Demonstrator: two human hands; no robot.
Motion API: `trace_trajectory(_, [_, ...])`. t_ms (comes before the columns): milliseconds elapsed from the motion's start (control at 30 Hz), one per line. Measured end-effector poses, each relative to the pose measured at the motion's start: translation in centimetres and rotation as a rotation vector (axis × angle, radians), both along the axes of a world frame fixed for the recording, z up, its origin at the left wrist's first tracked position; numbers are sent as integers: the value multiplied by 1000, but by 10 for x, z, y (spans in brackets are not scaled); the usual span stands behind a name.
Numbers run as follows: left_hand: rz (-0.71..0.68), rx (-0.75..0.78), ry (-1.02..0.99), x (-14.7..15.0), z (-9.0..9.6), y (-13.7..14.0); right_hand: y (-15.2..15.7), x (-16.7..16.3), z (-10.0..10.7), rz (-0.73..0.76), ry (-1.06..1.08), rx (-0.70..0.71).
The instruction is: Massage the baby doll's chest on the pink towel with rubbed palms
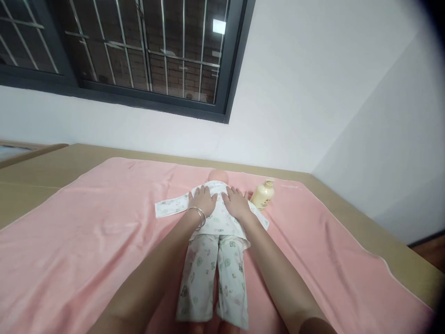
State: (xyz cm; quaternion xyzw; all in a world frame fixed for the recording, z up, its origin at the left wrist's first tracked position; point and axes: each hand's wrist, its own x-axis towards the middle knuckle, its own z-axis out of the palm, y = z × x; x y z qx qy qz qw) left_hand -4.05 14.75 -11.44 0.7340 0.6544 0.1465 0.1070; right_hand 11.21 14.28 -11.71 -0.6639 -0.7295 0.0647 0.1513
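Observation:
A baby doll lies stretched out on a pink blanket, its head pointing toward the wall. It wears a white patterned top and matching trousers. My left hand rests flat on the upper left of the top, fingers spread, with bracelets at the wrist. On the upper right of the top lies my right hand, also flat with its fingers apart. One sleeve reaches out to the left; the other is partly covered by my right hand and forearm. The doll's feet are only partly visible at the bottom edge.
A pale yellow bottle leans on the blanket close to the right of my right hand. The blanket covers a wooden surface. Behind it stand a white wall and a dark-framed window with metal bars.

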Motion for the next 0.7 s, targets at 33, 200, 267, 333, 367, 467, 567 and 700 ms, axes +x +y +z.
trace_trajectory(33, [-20,9,28,4,4,-5,-5,-5,3,25,-25,21])
trace_trajectory(200, [-180,36,64,11,18,-18,-32,-23,23,192,-129,-2])
trace_trajectory(267, [-213,60,28,7,17,-13,-35,-24,28,233,-121,-7])
trace_trajectory(333, [-214,74,-16,1,12,-5,-31,-20,26,244,-66,2])
trace_trajectory(367, [-200,73,-35,-3,9,0,-26,-17,23,237,-26,3])
trace_trajectory(467, [-128,55,-57,-13,-4,13,-10,-7,10,167,90,-9])
trace_trajectory(567, [-62,40,-56,-19,-13,19,4,1,-3,73,142,-10])
trace_trajectory(700, [-10,23,-55,-17,-14,17,6,2,-7,23,116,-19])
